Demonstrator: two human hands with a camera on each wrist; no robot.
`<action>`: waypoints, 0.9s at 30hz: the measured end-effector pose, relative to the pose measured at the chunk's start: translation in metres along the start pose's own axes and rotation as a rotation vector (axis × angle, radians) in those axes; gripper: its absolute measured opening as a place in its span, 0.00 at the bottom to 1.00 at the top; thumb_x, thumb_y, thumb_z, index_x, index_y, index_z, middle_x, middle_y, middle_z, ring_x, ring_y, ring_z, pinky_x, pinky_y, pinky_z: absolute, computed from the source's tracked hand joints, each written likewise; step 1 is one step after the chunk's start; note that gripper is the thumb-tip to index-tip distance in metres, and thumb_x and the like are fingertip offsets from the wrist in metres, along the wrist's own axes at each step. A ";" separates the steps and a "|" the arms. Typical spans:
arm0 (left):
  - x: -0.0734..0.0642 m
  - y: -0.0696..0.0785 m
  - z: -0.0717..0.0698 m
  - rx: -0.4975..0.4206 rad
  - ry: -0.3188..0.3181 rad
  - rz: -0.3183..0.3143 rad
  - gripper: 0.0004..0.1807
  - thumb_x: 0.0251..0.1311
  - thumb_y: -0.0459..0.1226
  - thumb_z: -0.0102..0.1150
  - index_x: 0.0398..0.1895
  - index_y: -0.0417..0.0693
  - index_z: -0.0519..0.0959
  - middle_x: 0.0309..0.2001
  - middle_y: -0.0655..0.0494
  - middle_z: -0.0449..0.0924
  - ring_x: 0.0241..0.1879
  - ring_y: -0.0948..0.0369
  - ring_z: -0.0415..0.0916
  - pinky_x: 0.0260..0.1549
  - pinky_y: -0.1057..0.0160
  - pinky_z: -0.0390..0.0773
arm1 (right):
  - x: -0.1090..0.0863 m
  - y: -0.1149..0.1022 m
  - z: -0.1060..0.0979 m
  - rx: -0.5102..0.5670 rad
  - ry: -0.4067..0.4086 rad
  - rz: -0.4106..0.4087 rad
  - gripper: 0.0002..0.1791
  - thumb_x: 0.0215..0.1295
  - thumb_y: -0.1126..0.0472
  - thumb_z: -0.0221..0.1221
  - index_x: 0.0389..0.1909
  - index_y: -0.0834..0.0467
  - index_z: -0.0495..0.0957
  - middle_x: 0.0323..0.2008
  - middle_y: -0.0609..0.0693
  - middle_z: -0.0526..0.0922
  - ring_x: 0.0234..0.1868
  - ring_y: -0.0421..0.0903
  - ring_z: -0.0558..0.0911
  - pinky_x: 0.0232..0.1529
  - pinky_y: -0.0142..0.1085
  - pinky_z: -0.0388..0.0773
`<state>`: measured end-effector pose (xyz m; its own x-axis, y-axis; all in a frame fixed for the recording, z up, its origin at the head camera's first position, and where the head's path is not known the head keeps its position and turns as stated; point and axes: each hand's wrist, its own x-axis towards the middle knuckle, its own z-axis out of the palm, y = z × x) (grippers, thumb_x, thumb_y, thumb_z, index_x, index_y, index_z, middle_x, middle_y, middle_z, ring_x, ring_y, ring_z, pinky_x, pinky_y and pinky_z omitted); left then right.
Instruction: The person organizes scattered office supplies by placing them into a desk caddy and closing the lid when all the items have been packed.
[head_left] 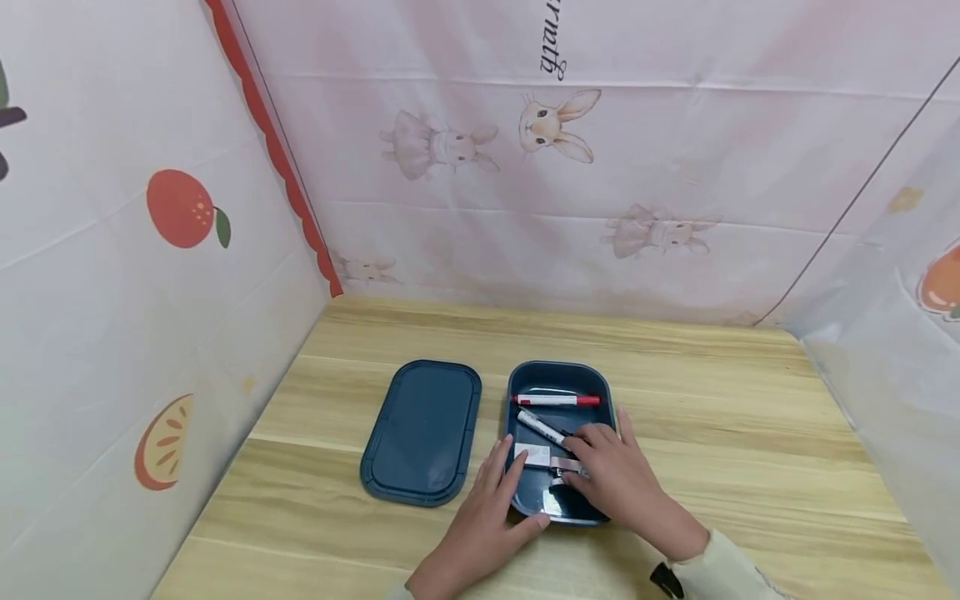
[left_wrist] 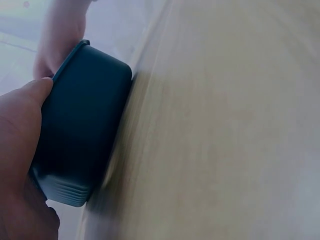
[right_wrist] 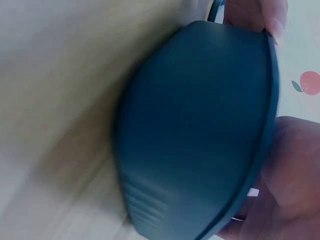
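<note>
A dark blue plastic box (head_left: 525,492) stands uncovered on the table. Inside lie a red-and-white marker (head_left: 555,400), a white marker with black print (head_left: 542,427) and a small white block (head_left: 532,454). My left hand (head_left: 487,508) rests at the box's near left corner, fingers fairly straight over the left rim and thumb on the near rim. Reaching in over the right side, my right hand (head_left: 618,479) has its fingers and thumb bent around a small pinkish-silver strip (head_left: 566,465); its far end is hidden. In both wrist views the box's outer wall (left_wrist: 85,115) shows.
A matching dark blue lid (head_left: 423,429) lies flat on the wooden table (head_left: 315,500), left of the box. Fabric walls with printed rabbits and fruit (head_left: 180,208) enclose the table at the back and both sides.
</note>
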<state>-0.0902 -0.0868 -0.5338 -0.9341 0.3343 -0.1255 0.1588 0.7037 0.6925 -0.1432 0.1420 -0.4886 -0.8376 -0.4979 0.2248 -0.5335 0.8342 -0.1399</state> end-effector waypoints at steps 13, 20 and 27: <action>-0.007 -0.007 -0.003 -0.089 0.116 0.021 0.39 0.69 0.66 0.46 0.80 0.76 0.49 0.83 0.59 0.28 0.79 0.45 0.46 0.61 0.29 0.66 | 0.048 -0.047 -0.023 0.069 0.007 -0.051 0.29 0.66 0.41 0.64 0.64 0.50 0.78 0.64 0.53 0.75 0.60 0.50 0.79 0.51 0.44 0.84; -0.020 -0.025 -0.024 -0.065 0.294 -0.058 0.40 0.69 0.63 0.50 0.80 0.66 0.55 0.83 0.57 0.34 0.79 0.44 0.43 0.61 0.27 0.64 | 0.089 -0.075 -0.020 0.207 -0.061 -0.018 0.32 0.69 0.43 0.62 0.69 0.53 0.73 0.65 0.55 0.73 0.58 0.50 0.79 0.43 0.43 0.85; -0.035 -0.050 -0.049 -0.055 0.479 -0.133 0.40 0.71 0.56 0.54 0.79 0.48 0.58 0.82 0.49 0.41 0.79 0.43 0.43 0.64 0.29 0.62 | 0.131 -0.091 -0.009 0.248 -0.168 0.070 0.36 0.71 0.41 0.59 0.74 0.54 0.67 0.70 0.59 0.68 0.62 0.55 0.77 0.52 0.51 0.82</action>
<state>-0.0809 -0.1649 -0.5290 -0.9891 -0.0905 0.1165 0.0237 0.6821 0.7309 -0.2033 0.0029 -0.4380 -0.8700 -0.4908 0.0468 -0.4691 0.7948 -0.3850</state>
